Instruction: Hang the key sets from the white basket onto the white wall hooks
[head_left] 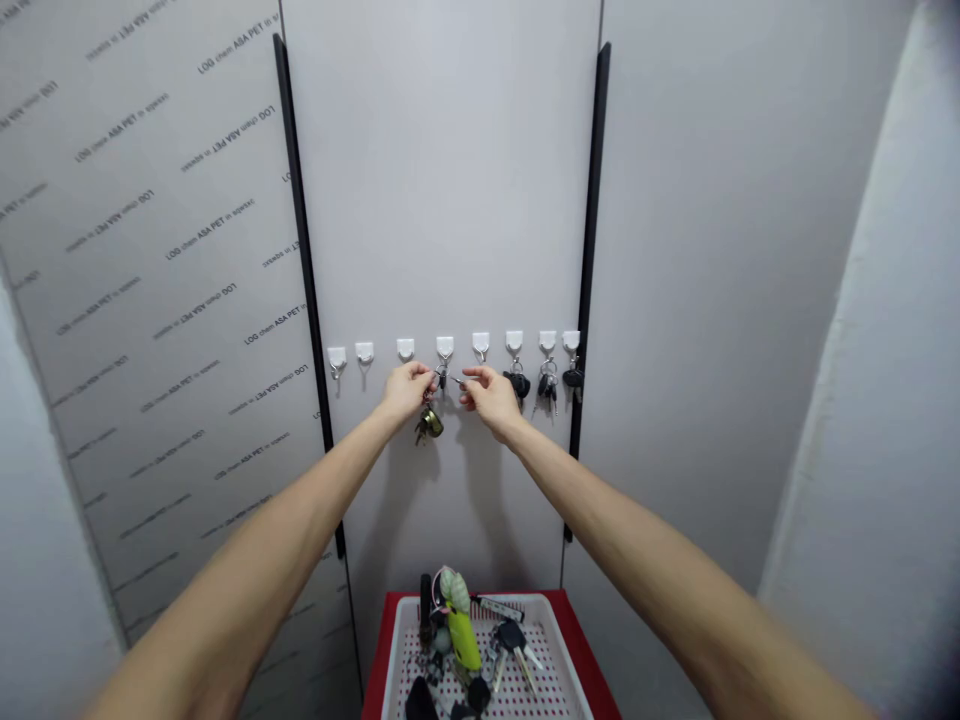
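My left hand (409,390) is closed in a pinch in front of the panel. From its fingers hangs a bunch of keys (430,424) with a brass-coloured piece on it. Facing it, my right hand (489,396) pinches a small thin metal piece (457,379), too small to name surely. Between the two hands, a ring with a small key (442,379) dangles below a white hook (445,346). Another white hook (481,343) is just above my right fingers, its lower end partly hidden. A third hook (406,348) sits above my left hand.
Dark-headed keys (517,382), a key bunch (548,384) and more keys (574,380) hang on hooks at the right. Two hooks (364,352) are at the left. Long black handles (589,260) flank the panel. Below, a white basket (574,665) with keys stands on a red surface (592,690).
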